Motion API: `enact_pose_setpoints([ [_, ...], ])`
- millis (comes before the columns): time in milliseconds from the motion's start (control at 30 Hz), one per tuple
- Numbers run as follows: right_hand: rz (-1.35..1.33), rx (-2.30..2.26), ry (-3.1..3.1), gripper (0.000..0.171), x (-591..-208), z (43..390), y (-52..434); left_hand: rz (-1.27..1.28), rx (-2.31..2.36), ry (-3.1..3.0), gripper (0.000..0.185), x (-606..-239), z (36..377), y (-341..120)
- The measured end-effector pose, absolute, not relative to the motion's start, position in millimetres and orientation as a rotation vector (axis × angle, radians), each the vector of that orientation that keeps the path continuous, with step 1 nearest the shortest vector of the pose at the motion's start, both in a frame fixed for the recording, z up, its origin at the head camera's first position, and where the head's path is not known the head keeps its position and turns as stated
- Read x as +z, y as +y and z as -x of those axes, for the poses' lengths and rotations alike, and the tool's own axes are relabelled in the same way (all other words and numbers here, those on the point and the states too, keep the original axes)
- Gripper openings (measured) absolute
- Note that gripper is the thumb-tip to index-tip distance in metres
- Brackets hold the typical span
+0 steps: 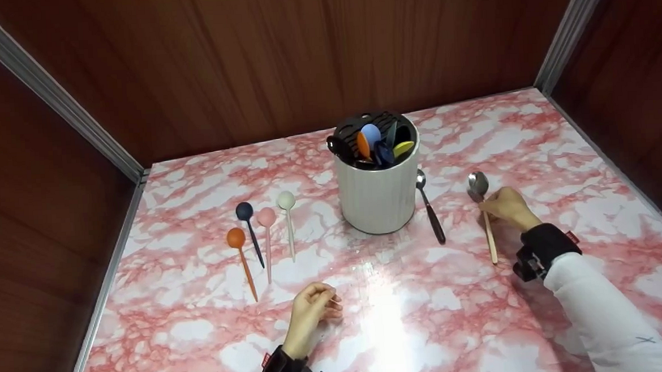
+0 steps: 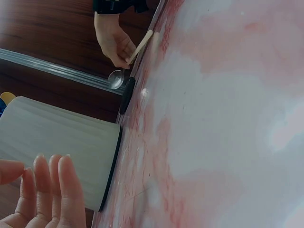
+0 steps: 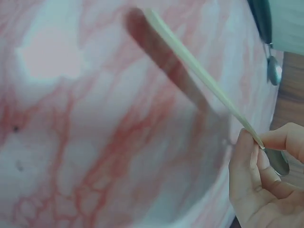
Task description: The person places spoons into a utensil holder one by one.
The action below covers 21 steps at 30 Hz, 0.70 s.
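My right hand (image 1: 509, 206) pinches a metal spoon with a pale cream handle (image 1: 490, 240) between thumb and fingers, near where the handle meets the bowl. In the right wrist view the handle (image 3: 199, 73) slants over the table above its own shadow, and the metal bowl (image 3: 278, 161) shows past the fingertips. My left hand (image 1: 314, 311) holds nothing; its fingers (image 2: 42, 183) are loosely extended near the front of the table. To the left of the held spoon lies a dark-handled metal spoon (image 1: 433, 217), beside a ribbed white utensil holder (image 1: 378, 200).
The holder's black slotted top bears several coloured utensils, among them a light blue one (image 1: 371, 133) and a yellow one (image 1: 403, 148). Left of it lie an orange spoon (image 1: 235, 237), a dark blue spoon (image 1: 244, 211), a pink spoon (image 1: 266, 216) and a pale green spoon (image 1: 286, 199). Wood-grain panels enclose the table.
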State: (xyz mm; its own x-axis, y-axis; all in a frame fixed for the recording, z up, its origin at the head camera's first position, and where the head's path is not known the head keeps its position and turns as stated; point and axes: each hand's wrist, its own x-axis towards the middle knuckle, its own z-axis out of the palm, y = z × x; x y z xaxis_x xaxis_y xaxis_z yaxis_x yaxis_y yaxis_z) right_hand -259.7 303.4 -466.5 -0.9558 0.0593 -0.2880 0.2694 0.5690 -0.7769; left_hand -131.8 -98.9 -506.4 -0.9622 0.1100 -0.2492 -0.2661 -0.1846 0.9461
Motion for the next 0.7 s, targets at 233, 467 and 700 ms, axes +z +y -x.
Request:
enact_pose_setpoints([
  [233,-0.18,-1.363,2.655,0.024,-457,261,300,0.177,2.245,1.816,0.007,-506,132,-98],
  [467,-0.143,-1.296,2.739,0.028,-448,262,298,0.175,2.238,1.811,0.007,-506,131,-98],
  [700,-0.139,-1.424,2.658,0.03,-434,262,293,0.154,2.222,1.835,0.01,-507,131,-99],
])
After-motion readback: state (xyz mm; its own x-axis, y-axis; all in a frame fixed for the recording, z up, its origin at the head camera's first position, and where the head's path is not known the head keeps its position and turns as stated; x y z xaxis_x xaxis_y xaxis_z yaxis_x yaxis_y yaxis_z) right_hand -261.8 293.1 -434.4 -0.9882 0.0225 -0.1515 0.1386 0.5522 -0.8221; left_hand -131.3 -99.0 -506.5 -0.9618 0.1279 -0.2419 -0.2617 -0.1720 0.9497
